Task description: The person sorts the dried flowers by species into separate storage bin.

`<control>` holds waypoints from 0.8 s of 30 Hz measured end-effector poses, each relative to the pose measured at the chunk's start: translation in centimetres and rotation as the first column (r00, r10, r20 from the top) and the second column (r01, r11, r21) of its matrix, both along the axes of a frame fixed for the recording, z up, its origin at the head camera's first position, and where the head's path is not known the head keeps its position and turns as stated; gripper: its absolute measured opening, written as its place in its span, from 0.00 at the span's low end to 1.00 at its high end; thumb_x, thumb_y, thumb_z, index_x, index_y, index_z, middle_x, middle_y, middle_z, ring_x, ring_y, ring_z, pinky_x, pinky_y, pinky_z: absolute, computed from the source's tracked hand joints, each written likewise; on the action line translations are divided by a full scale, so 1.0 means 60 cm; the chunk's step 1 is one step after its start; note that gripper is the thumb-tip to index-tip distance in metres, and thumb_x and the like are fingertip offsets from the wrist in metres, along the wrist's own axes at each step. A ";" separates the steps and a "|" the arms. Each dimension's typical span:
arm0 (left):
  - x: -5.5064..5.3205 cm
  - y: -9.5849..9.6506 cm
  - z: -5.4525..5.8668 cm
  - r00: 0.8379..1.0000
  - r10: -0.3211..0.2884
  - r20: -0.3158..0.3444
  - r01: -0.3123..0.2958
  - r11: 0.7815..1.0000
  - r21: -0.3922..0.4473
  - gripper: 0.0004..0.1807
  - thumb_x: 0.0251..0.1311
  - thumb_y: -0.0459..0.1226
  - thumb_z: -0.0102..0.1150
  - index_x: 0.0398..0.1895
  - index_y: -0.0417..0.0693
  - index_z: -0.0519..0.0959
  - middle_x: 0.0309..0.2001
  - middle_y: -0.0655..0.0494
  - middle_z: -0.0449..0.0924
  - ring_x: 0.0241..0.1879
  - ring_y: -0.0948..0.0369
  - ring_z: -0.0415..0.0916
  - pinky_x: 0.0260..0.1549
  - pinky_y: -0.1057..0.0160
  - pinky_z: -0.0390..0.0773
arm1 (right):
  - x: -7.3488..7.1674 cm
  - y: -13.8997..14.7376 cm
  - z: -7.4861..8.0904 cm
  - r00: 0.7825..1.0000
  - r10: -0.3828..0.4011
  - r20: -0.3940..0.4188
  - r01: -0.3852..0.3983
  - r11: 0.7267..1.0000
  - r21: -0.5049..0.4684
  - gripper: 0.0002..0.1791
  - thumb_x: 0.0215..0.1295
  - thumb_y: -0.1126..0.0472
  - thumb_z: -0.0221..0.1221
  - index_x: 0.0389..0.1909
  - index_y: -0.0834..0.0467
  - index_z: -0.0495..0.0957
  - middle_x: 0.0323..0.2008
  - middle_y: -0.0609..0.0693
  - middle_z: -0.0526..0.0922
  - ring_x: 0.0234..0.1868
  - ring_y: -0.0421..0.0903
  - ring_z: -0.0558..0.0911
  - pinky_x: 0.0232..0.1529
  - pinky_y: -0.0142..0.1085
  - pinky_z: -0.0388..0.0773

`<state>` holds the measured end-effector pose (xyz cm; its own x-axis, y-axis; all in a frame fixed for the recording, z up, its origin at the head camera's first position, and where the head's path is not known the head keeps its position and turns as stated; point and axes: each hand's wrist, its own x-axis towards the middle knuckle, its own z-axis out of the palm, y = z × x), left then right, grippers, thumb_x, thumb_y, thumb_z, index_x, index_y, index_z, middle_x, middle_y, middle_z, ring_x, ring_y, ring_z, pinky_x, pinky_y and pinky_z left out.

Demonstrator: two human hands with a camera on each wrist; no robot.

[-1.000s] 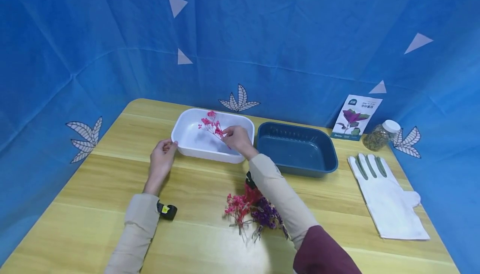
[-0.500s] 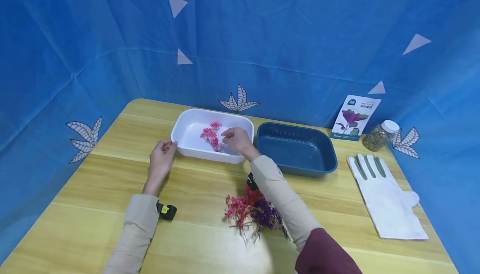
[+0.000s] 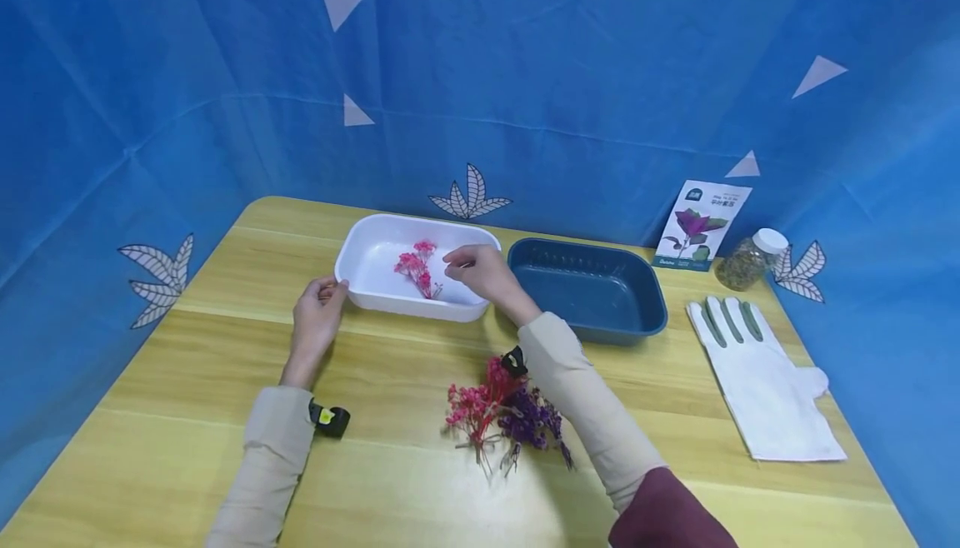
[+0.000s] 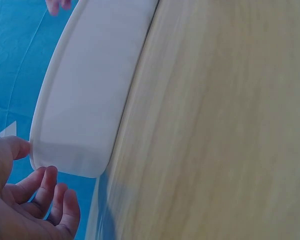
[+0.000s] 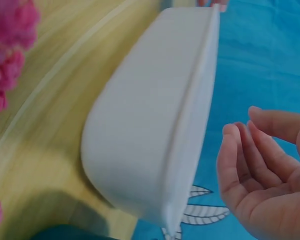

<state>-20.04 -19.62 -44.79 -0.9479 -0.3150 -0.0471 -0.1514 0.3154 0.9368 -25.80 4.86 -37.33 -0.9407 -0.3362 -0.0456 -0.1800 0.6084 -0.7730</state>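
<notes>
A white plastic basin stands at the back of the table with a sprig of pink dried flowers lying inside it. My left hand holds the basin's near left corner; in the left wrist view the thumb is at the rim and the fingertips are at the end wall. Over the basin's right side hovers my right hand, fingers loosely bent and nothing between them. Pink dried flowers and purple dried flowers lie on the table below the right forearm.
Right of the white basin stands a dark blue basin. Farther right are a seed packet leaning on the blue curtain, a white-lidded jar of dried bits and a white glove. The curtain closes off the table's back.
The right hand has let go of the pink sprig, which now lies on the basin's floor, and has drawn slightly right. The left hand stays at the basin's corner. The view has shifted slightly.
</notes>
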 end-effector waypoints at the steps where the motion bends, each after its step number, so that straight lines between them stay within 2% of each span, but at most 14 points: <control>1: 0.000 0.000 0.000 1.000 0.001 0.003 -0.001 1.000 0.000 0.28 0.71 0.47 0.44 0.63 0.34 0.65 0.52 0.40 0.70 0.51 0.50 0.68 0.50 0.58 0.71 | 0.004 0.003 0.003 1.000 -0.002 -0.002 0.002 1.000 -0.005 0.12 0.64 0.63 0.59 0.46 0.62 0.82 0.43 0.56 0.84 0.44 0.50 0.81 0.46 0.38 0.78; 6: 0.000 0.000 0.000 1.000 0.006 0.008 -0.006 1.000 -0.001 0.28 0.71 0.47 0.43 0.64 0.34 0.64 0.53 0.40 0.70 0.52 0.50 0.68 0.51 0.58 0.70 | 0.028 0.024 0.016 0.999 -0.050 -0.005 0.050 0.998 -0.041 0.12 0.64 0.61 0.59 0.47 0.60 0.82 0.43 0.54 0.84 0.44 0.48 0.81 0.44 0.39 0.78; 11: -0.001 0.001 -0.001 1.000 0.002 0.002 -0.002 1.000 -0.001 0.28 0.71 0.47 0.44 0.63 0.34 0.64 0.52 0.39 0.70 0.51 0.50 0.68 0.50 0.57 0.70 | 0.061 0.050 0.022 0.995 -0.095 0.020 0.097 0.990 -0.100 0.14 0.64 0.59 0.60 0.48 0.60 0.82 0.44 0.53 0.84 0.45 0.48 0.81 0.47 0.41 0.77; 15: -0.001 0.001 -0.003 1.000 0.007 0.001 -0.007 1.000 -0.003 0.27 0.71 0.46 0.44 0.63 0.34 0.65 0.52 0.39 0.70 0.52 0.49 0.68 0.50 0.57 0.70 | 0.088 0.069 0.022 0.993 -0.116 0.036 0.120 0.984 -0.135 0.14 0.64 0.59 0.60 0.48 0.60 0.82 0.43 0.53 0.84 0.44 0.48 0.81 0.47 0.41 0.76; 19: -0.002 0.000 -0.003 1.000 0.006 0.002 -0.006 1.000 -0.001 0.27 0.71 0.46 0.44 0.63 0.34 0.65 0.52 0.39 0.70 0.51 0.50 0.68 0.49 0.58 0.70 | 0.118 0.084 0.015 0.988 -0.147 0.042 0.152 0.972 -0.179 0.13 0.63 0.60 0.61 0.47 0.61 0.82 0.41 0.54 0.85 0.42 0.48 0.81 0.41 0.37 0.77; 22: -0.001 0.000 -0.001 1.000 0.002 0.007 -0.001 1.000 -0.007 0.28 0.71 0.47 0.43 0.64 0.34 0.64 0.52 0.40 0.70 0.51 0.51 0.68 0.48 0.60 0.71 | 0.141 0.095 0.006 0.983 -0.167 0.072 0.179 0.958 -0.225 0.14 0.63 0.60 0.61 0.47 0.61 0.82 0.41 0.54 0.84 0.43 0.48 0.81 0.42 0.38 0.78; 24: -0.001 0.000 0.000 1.000 -0.001 0.007 0.001 1.000 -0.009 0.29 0.71 0.48 0.43 0.64 0.35 0.64 0.52 0.40 0.70 0.51 0.51 0.69 0.48 0.60 0.71 | 0.156 0.101 0.002 0.978 -0.178 0.106 0.199 0.946 -0.257 0.15 0.63 0.60 0.61 0.48 0.62 0.81 0.41 0.55 0.84 0.45 0.49 0.81 0.46 0.42 0.78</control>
